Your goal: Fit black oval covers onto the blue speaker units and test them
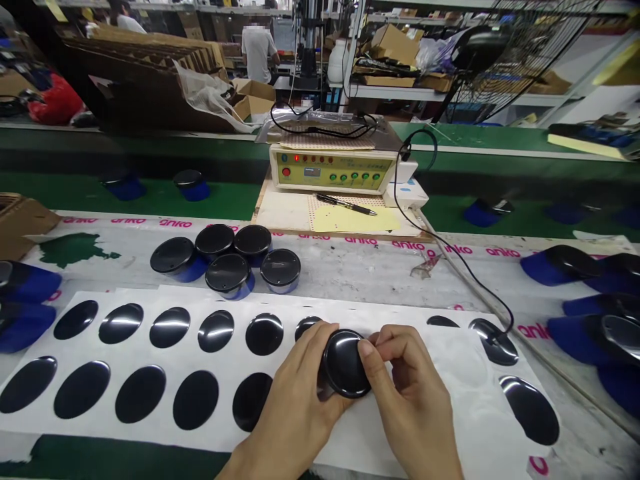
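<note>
My left hand (303,393) is wrapped around a round black-topped canister (345,363), held above a white sheet with its glossy face turned up to me. At the right rim of that face, the thumb and curled fingers of my right hand (407,380) press together; whether they pinch a thin film or only the edge cannot be made out. The white sheet (470,413) beneath carries rows of glossy black discs (195,400). Several of its places on the right side, near my right hand, show bare white.
Several black-and-blue canisters (229,275) stand behind the sheet, with more at the right (595,333) and left edges. A control box (333,170) with lit buttons sits on a board with a pen (346,204). A black cable (450,250) crosses the table. A person (258,53) stands far back.
</note>
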The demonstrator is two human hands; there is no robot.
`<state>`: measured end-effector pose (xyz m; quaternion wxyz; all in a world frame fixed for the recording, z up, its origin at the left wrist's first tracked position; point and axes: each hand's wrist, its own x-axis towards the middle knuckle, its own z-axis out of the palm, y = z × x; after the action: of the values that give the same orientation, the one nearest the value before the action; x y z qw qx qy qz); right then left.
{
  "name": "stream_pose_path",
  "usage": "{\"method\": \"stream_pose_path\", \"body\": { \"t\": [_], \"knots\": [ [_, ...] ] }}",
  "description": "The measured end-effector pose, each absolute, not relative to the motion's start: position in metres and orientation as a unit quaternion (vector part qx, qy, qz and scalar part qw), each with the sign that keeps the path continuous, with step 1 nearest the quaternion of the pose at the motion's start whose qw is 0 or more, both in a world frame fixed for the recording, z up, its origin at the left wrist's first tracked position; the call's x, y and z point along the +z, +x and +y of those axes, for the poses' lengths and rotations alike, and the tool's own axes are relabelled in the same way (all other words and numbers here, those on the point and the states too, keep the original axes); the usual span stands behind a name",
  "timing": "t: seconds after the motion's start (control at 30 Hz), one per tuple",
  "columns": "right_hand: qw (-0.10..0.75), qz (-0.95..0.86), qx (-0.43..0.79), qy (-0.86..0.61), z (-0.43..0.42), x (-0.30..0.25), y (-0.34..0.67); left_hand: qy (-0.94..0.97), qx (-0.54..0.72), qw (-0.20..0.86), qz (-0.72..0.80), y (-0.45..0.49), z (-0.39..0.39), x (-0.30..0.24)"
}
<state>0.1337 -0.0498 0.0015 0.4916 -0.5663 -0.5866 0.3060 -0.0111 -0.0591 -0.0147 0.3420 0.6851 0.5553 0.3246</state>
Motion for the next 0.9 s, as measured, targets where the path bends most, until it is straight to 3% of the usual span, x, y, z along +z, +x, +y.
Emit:
{"method": "stream_pose_path", "body": {
  "t": [0.23,0.5,0.7,0.9],
  "knots": [
    [0.478,-0.596,0.331,-0.554,-0.051,-0.001,0.134,0.675,0.321,0.351,0.564,-0.01,-0.06,-0.012],
    [0.481,-0.572,0.278,-0.604,-0.053,-0.006,0.139,0.671,0.326,0.357,0.562,-0.009,-0.057,-0.009],
    [0.352,-0.627,0.356,-0.597,-0.041,0.008,0.128,0.687,0.336,0.365,0.53,-0.005,-0.057,-0.008],
    [0.431,-0.58,0.357,-0.592,-0.037,0.004,0.142,0.714,0.351,0.235,0.558,-0.03,-0.041,0.032]
  ]
}}
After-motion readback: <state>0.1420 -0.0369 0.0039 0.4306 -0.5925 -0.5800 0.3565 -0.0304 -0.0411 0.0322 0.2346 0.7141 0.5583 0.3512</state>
